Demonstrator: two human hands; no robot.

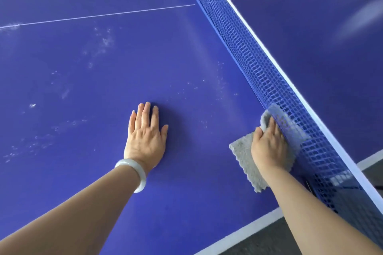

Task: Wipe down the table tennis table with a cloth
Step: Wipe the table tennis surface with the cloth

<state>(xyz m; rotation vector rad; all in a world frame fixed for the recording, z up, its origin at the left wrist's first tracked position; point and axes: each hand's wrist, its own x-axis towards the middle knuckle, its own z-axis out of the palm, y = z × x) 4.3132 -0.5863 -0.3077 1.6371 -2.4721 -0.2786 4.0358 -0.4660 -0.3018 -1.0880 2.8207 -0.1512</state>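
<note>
Head view. L. hand (pixel 146 136) is lying flat on the blue table (pixel 186 58), fingers straight & close together, thumb splayed; pale bangle (pixel 136 174) on wrist. R. hand (pixel 269 147) is pressing the grey cloth (pixel 244 155) onto the tabletop at the foot of the net (pixel 248 47), pinching a raised fold betw. thumb & index; fingertips are showing only dimly thru the mesh. Whitish dust marks (pixel 105 41) are lying upper left.

Net (pixel 269 72) veils cloth (pixel 245 157) edge (fingers (pixel 272 128) partly too).
</note>
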